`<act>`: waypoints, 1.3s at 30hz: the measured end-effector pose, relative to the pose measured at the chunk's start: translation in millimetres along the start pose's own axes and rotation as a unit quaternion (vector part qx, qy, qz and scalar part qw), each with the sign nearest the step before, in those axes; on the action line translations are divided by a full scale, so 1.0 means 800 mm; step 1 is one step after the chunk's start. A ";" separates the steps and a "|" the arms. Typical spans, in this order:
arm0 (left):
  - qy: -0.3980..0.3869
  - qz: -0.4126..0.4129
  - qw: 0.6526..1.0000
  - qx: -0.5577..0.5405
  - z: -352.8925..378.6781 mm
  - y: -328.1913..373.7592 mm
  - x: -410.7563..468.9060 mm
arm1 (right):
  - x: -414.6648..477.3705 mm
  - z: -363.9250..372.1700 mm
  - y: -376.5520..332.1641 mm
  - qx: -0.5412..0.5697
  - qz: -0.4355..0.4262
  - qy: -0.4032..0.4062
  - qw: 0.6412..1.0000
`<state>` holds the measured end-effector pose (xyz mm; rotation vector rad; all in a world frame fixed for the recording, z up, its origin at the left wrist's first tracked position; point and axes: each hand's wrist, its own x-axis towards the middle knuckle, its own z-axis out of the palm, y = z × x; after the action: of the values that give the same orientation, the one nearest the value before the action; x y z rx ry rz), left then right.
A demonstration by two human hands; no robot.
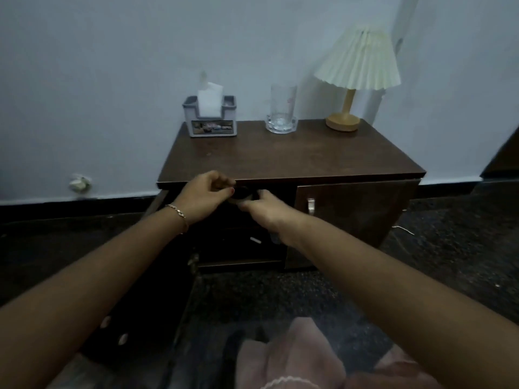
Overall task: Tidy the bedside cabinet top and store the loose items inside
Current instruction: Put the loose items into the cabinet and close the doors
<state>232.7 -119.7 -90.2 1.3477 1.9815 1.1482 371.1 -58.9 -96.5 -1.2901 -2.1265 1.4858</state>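
Note:
The dark wooden bedside cabinet [295,155] stands against the wall with its left door [165,265] swung open toward me and its right door [356,214] closed. In front of the open compartment, just under the top's front edge, my left hand [205,197] and my right hand [261,206] meet around a small dark object [243,192]. Both hands have fingers closed on it; what it is I cannot tell. Inside the dark compartment a small pale item [255,240] lies on the shelf.
On the cabinet top stand a grey tissue holder [210,116] at the back left, a clear glass [282,110] on a glass dish, and a pleated-shade lamp [354,80] at the back right. A crumpled paper [80,183] lies by the wall.

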 end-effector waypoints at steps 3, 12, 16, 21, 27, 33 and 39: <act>0.037 -0.014 0.998 0.049 -0.067 -0.022 -0.042 | -0.013 0.070 -0.034 -0.097 -0.090 -0.047 0.990; -0.026 -0.191 0.981 0.008 -0.154 -0.111 -0.125 | -0.054 0.210 -0.049 -0.281 -0.310 -0.093 0.904; -0.052 -0.271 0.960 -0.038 -0.151 -0.126 -0.147 | -0.052 0.215 -0.049 -0.321 -0.310 -0.074 0.892; -0.066 -0.324 0.934 -0.139 -0.138 -0.129 -0.159 | -0.055 0.209 -0.049 -0.336 -0.311 -0.060 0.887; -0.135 -0.303 0.932 -0.144 -0.120 -0.116 -0.142 | -0.060 0.173 -0.028 -0.356 -0.338 -0.043 0.870; -0.218 -0.285 0.917 -0.175 -0.089 -0.085 -0.121 | -0.054 0.123 -0.013 -0.330 -0.326 -0.090 0.881; -0.214 -0.284 0.915 -0.190 -0.042 -0.058 -0.092 | -0.044 0.068 0.005 -0.379 -0.348 -0.042 0.856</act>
<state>212.4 -206.8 -116.3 0.6746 1.5648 0.8109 359.6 -119.6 -115.2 -0.4481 -2.9122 0.4054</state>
